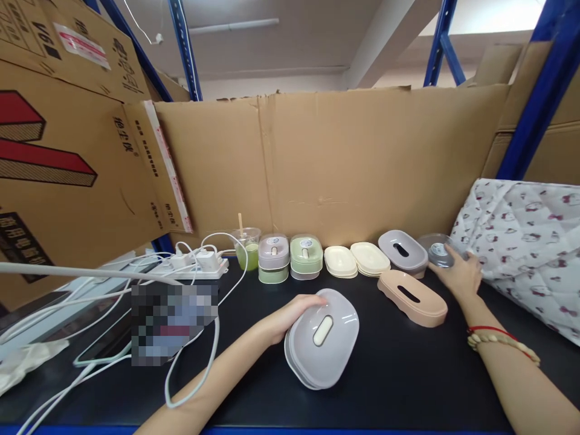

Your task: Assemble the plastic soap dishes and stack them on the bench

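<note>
My left hand (296, 315) is closed round the far left edge of a grey-lilac plastic box (338, 356) with a cream oval piece in its middle. The box is tilted above the black table. At the far right, my right hand (460, 275) has its fingers on a clear lid (435, 246) with a round label; its thumb and fingers seem to grip the edge. Beside that hand lie a grey-lilac slotted piece (394, 255) and a peach slotted piece (423, 305). What lies under the clear lid is partly hidden by the fingers.
Two lidded boxes, a lilac one (273, 251) and a green one (306, 254), stand at the back near cream trays (341, 263). A cup of green drink (250, 257), a power strip (217, 269) and loose white cables fill the left. A patterned quilted cloth (530, 241) borders the right.
</note>
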Tool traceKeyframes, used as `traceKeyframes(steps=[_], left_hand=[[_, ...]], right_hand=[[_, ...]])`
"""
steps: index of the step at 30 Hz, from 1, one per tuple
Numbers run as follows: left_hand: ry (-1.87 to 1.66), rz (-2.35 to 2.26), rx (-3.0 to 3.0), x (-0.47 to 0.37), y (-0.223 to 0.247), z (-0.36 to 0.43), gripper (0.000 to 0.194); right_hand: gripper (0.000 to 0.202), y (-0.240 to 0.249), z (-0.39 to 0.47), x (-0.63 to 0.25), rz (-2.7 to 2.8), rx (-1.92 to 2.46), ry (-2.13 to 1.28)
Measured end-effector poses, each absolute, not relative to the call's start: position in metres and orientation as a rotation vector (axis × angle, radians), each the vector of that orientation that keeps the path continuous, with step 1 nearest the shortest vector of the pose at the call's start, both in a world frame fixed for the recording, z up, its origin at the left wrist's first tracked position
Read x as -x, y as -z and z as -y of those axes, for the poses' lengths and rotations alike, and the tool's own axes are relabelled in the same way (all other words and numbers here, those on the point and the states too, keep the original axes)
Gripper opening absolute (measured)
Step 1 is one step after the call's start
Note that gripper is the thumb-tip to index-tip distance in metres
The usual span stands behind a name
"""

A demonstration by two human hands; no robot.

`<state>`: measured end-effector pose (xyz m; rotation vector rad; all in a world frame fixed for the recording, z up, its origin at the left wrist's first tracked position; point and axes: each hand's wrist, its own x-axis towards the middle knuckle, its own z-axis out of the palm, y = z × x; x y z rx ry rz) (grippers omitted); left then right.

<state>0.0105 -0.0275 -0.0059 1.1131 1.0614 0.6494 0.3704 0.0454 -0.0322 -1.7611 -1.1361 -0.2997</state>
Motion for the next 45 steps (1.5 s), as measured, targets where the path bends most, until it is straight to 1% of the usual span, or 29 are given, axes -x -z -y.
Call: traceKeyframes(steps=[2,4,6,8,12,16,19,23,27,29,31,34,36,39,45], left_hand=[[-0.674,-1.042,-1.057,-0.011,0.007,0.027,0.029],[-0.735,-1.011,-1.024,-0.012,0.007,0.026,0.029],[-0.849,-0.97,-1.003,-0.014,0.007,0.027,0.031],[-0.982,-0.917,-0.974,-0.016,0.007,0.028,0.035],[-1.158,-0.807,-0.927,-0.02,0.009,0.029,0.044],[-1.272,-0.694,-0.895,-0.02,0.009,0.027,0.053],[-1.34,-0.618,-0.894,-0.018,0.007,0.027,0.058],[-1.338,-0.605,-0.918,-0.018,0.006,0.03,0.064],[-1.305,-0.626,-0.929,-0.019,0.007,0.031,0.063],[-1.321,-0.643,-0.937,-0.018,0.009,0.03,0.064],[-1.351,-0.655,-0.98,-0.017,0.009,0.028,0.067],[-1.365,-0.639,-1.175,-0.014,0.01,0.029,0.069],[-1.325,-0.609,-1.328,-0.013,0.011,0.03,0.068],[-1.325,-0.636,-1.424,-0.013,0.01,0.033,0.063],[-1.504,-0.768,-1.496,-0.016,0.008,0.033,0.05]], right_hand=[[0.054,0.015,-0.036,-0.35,0.872,1.761,0.244],[0.059,-0.003,-0.029,-0.331,0.671,1.67,0.225],[0.063,-0.019,-0.024,-0.314,0.542,1.521,0.215],[0.063,-0.028,-0.021,-0.298,0.533,1.345,0.209],[0.059,-0.021,-0.013,-0.25,0.873,1.026,0.1],[0.059,0.005,0.005,-0.194,1.435,0.918,0.038],[0.061,0.021,0.016,-0.169,1.664,0.89,0.02],[0.065,0.03,0.02,-0.162,1.703,0.914,-0.057],[0.068,0.03,0.019,-0.164,1.701,0.903,-0.156],[0.066,0.028,0.02,-0.164,1.667,0.884,-0.282],[0.068,0.026,0.021,-0.163,1.59,0.874,-0.476],[0.072,0.022,0.022,-0.163,1.482,0.863,-0.742],[0.064,0.021,0.022,-0.162,1.463,0.858,-0.835],[0.054,0.022,0.022,-0.162,1.473,0.844,-0.863],[0.046,0.028,0.026,-0.161,1.539,0.816,-0.858]])
